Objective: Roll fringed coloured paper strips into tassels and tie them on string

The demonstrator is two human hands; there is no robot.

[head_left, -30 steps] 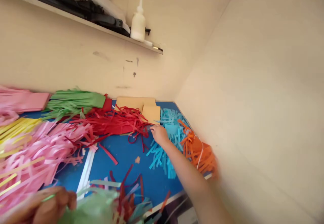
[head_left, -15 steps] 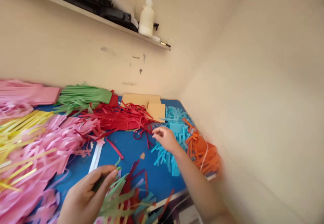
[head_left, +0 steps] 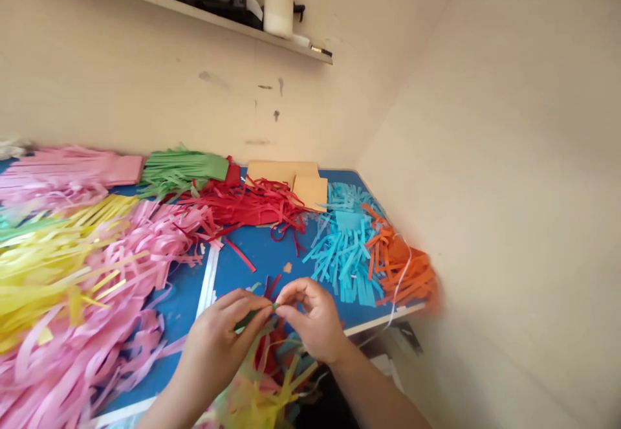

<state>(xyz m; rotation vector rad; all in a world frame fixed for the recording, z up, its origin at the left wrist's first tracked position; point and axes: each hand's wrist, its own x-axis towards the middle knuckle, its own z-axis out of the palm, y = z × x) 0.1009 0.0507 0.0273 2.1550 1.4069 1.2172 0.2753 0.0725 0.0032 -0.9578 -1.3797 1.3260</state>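
Observation:
Over the front edge of the blue table (head_left: 262, 254), my two hands meet at the fingertips. My left hand (head_left: 220, 335) pinches a small piece of green paper (head_left: 275, 306) between thumb and fingers. From the other side my right hand (head_left: 313, 322) closes thumb and fingertips on the same piece. Most of it is hidden by my fingers. Just below hangs a bunch of mixed paper strips (head_left: 252, 400) in yellow, green, red and blue; whether it joins the green piece I cannot tell.
Fringed paper lies in heaps: pink (head_left: 121, 280), yellow (head_left: 53, 267), green (head_left: 187, 167), red (head_left: 247, 202), light blue (head_left: 347, 254) and orange (head_left: 407, 267). Tan paper pieces (head_left: 310, 191) lie at the back. Above, a shelf (head_left: 194, 15) holds a white bottle (head_left: 279, 2). A wall stands right.
My right hand has come from above the light blue fringe down to my left fingertips and pinches the green paper there. My left hand has shifted right, and the view has tilted down.

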